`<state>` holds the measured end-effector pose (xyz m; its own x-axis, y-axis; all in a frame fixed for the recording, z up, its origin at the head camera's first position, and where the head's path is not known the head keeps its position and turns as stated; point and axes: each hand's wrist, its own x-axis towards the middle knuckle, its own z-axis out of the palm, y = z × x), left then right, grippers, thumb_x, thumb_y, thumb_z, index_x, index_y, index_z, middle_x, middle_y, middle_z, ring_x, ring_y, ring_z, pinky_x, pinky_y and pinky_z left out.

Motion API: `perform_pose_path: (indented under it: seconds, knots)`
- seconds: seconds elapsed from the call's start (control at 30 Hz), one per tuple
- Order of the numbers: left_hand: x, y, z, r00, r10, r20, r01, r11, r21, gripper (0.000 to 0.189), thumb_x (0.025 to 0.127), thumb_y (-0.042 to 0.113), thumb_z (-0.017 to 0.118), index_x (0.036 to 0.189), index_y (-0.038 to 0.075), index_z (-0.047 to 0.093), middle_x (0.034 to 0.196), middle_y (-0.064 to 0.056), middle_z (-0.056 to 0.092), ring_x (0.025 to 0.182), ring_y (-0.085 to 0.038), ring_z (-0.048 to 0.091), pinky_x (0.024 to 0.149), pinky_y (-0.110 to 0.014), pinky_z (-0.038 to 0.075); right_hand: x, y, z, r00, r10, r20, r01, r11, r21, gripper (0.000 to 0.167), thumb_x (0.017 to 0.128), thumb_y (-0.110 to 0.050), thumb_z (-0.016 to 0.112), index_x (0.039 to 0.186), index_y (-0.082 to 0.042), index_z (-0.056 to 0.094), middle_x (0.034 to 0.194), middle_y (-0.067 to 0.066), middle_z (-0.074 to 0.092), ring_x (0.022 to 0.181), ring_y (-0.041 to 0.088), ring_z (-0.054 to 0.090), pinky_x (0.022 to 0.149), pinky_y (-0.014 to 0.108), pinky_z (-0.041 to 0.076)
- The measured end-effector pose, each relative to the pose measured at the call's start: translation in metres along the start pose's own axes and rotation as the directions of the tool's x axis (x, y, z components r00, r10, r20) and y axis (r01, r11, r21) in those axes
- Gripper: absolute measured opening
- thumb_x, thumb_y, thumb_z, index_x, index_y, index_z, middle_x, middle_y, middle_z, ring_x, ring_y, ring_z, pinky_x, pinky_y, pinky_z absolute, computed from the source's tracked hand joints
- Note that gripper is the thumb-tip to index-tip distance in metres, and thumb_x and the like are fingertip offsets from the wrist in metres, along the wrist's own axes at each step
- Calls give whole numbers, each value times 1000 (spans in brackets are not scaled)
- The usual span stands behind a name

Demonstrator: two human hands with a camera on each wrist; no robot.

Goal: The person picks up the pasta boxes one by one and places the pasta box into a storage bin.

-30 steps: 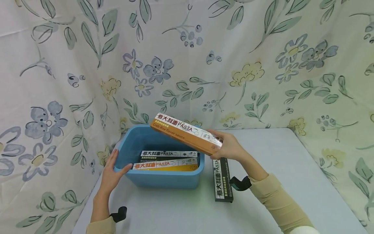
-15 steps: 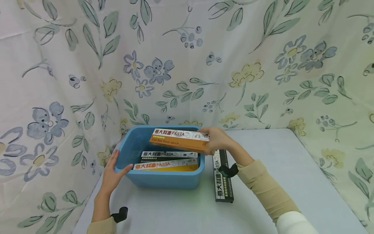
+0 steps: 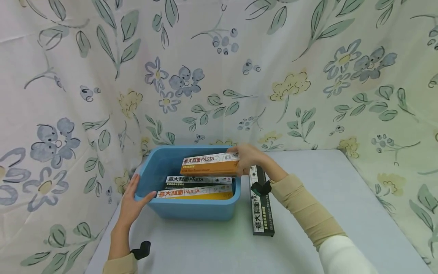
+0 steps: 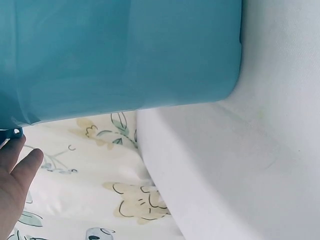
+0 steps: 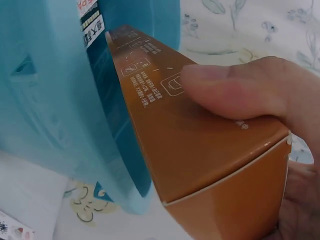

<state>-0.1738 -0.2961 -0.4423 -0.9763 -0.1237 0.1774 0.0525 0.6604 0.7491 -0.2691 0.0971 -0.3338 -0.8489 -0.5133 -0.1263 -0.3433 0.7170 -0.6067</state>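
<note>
My right hand (image 3: 251,159) grips the right end of an orange pasta box (image 3: 208,167), thumb on one broad face in the right wrist view. The box's far end is inside the blue plastic bin (image 3: 191,209); its near end sticks out over the right rim. My left hand (image 3: 131,201) rests spread at the bin's front left corner, thumb over the rim. Its fingertips touch the rim's underside in the left wrist view. Inside the bin lie a black pasta box (image 3: 184,180) and, in front of it, a yellow pasta box (image 3: 196,193).
Another black pasta box (image 3: 262,213) lies on the white table (image 3: 308,171) right of the bin, partly under my right wrist. A floral curtain (image 3: 219,76) hangs behind and at the sides. Dark bands (image 3: 141,250) are on both wrists.
My right hand has moved left and down with the orange pasta box, which has levelled out and sunk into the back of the bin. The left hand has stayed in place.
</note>
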Motion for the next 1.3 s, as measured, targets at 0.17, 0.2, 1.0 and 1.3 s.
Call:
perform_pose_path:
  seconds: [0.17, 0.2, 1.0, 1.3]
  knots:
    - [1, -1, 0, 1000, -3, -3, 3, 1000, 0, 93, 86, 32, 72, 155, 5, 18, 161, -16, 11, 145, -43, 10, 107, -71, 16, 17, -8, 2, 999, -22, 26, 26, 990, -136, 86, 57, -2, 85, 137, -1, 54, 129, 15, 61, 94, 24, 57, 64, 27, 52]
    - [1, -1, 0, 1000, -6, -3, 6, 1000, 0, 93, 86, 32, 72, 155, 5, 18, 161, -16, 11, 145, -43, 10, 107, -71, 16, 20, -10, 3, 999, -27, 31, 32, 986, -161, 85, 57, -4, 86, 136, -1, 55, 129, 14, 61, 95, 23, 57, 66, 27, 51]
    - [2, 1, 0, 999, -33, 6, 33, 999, 4, 93, 86, 33, 71, 156, 8, 15, 162, -15, 10, 145, -43, 9, 107, -70, 17, 61, -34, 31, 995, -9, 96, 33, 965, -260, 86, 61, -11, 91, 139, -7, 54, 133, 8, 59, 107, 23, 57, 89, 35, 52]
    - [3, -4, 2, 1000, 3, -3, -3, 1000, -3, 91, 86, 31, 72, 155, 5, 18, 161, -17, 13, 145, -44, 11, 108, -69, 17, 67, -38, 36, 986, 1, 167, 29, 985, -173, 87, 66, -5, 88, 143, -3, 47, 145, 9, 49, 80, 23, 65, 67, 30, 55]
